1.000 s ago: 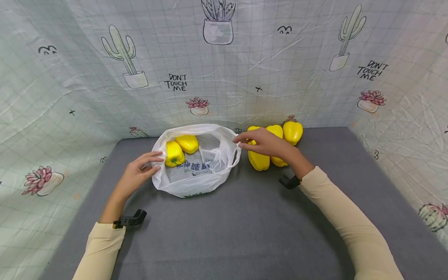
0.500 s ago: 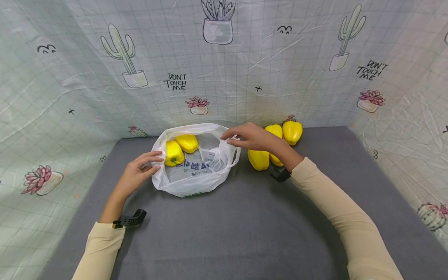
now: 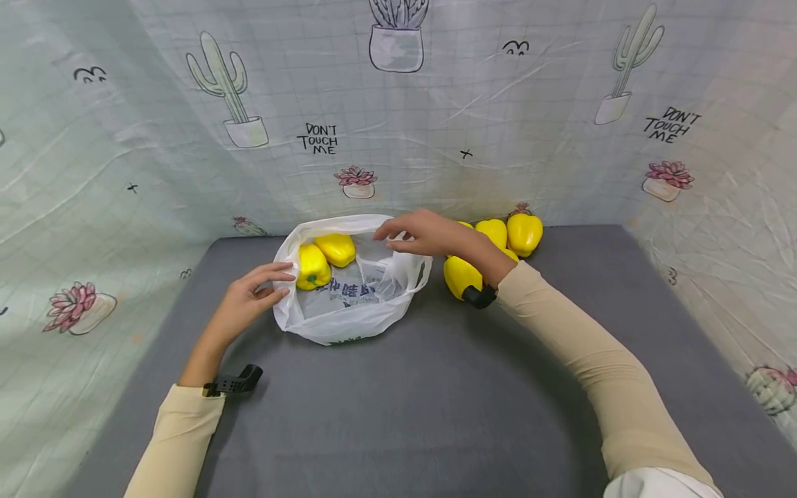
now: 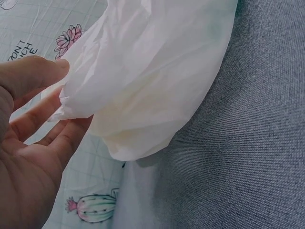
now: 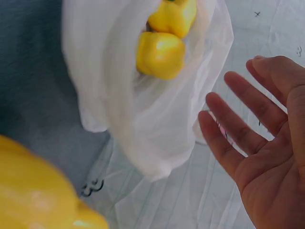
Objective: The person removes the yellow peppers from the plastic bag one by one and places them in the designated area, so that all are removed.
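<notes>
A white plastic bag (image 3: 351,325) sits with its mouth spread wide near the back of the table. Inside, at its left, lie two yellow bell peppers (image 3: 313,268), also visible in the right wrist view as a bell pepper (image 5: 161,55) beside another. My left hand (image 3: 252,294) holds the bag's left rim; in the left wrist view the white plastic (image 4: 152,81) lies between thumb and fingers, some fingertips hidden. Over the bag's right back rim hovers my right hand (image 3: 423,234), fingers spread and holding nothing. In its wrist view the right hand (image 5: 271,129) shows an empty palm beside the bag.
Several more yellow bell peppers (image 3: 524,234) are clustered right of the bag, partly behind my right forearm. A grey cloth (image 3: 398,415) covers the table. Behind it hangs a patterned curtain (image 3: 473,97).
My right hand has moved left from the bag's right handle to above its back right rim. The left hand stays at the left rim. The view has tilted slightly.
</notes>
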Demonstrator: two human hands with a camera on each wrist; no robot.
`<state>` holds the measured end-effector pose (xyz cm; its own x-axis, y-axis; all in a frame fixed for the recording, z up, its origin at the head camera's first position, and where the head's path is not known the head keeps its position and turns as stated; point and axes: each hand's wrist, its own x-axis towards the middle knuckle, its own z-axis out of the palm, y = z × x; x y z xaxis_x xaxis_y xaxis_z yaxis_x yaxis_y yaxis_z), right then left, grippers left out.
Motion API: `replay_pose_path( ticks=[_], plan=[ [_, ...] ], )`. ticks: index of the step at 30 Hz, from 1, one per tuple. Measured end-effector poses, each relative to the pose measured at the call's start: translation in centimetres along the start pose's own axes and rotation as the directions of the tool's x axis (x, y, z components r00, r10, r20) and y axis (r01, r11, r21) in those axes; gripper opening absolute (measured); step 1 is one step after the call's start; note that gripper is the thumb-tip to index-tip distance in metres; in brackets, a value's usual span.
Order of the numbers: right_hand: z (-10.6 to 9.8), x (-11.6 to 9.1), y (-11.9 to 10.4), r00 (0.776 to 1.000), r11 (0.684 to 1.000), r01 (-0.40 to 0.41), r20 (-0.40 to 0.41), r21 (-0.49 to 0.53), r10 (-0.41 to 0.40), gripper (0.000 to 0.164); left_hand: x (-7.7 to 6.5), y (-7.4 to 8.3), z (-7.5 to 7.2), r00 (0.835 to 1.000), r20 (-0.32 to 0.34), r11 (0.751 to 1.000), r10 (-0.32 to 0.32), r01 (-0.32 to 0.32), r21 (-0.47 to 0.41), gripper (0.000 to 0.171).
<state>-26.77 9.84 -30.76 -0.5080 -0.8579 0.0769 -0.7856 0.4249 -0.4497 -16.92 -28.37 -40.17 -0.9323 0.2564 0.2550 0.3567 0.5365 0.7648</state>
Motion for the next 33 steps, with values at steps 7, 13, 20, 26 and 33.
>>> replay_pose_path(
  ticks=[7,13,20,26,33],
  plan=[
    [0.0,3.8,0.0,0.997,1.000,-0.029,0.070,-0.009,0.030,0.032,0.1,0.0,0.2,1.000,0.006,0.999,0.017,-0.016,-0.050,0.026],
    [0.8,7.2,0.3,0.988,0.997,-0.062,0.140,-0.044,0.068,0.036,0.1,0.0,0.3,0.999,0.011,0.998,0.030,-0.029,-0.050,0.026],
    [2.8,10.5,0.2,0.961,0.986,-0.097,0.247,-0.133,0.128,0.043,0.6,0.1,0.1,0.999,0.000,0.999,0.036,-0.036,-0.022,0.026],
    [4.3,12.7,-0.7,0.937,0.974,-0.127,0.300,-0.186,0.180,0.047,0.8,0.5,0.0,1.000,-0.017,1.000,0.012,-0.012,-0.016,0.026],
    [4.6,14.6,-0.8,0.928,0.954,-0.173,0.284,-0.244,0.241,0.056,1.1,0.7,0.0,0.999,-0.034,0.999,0.029,-0.030,-0.017,0.023]
  ],
)
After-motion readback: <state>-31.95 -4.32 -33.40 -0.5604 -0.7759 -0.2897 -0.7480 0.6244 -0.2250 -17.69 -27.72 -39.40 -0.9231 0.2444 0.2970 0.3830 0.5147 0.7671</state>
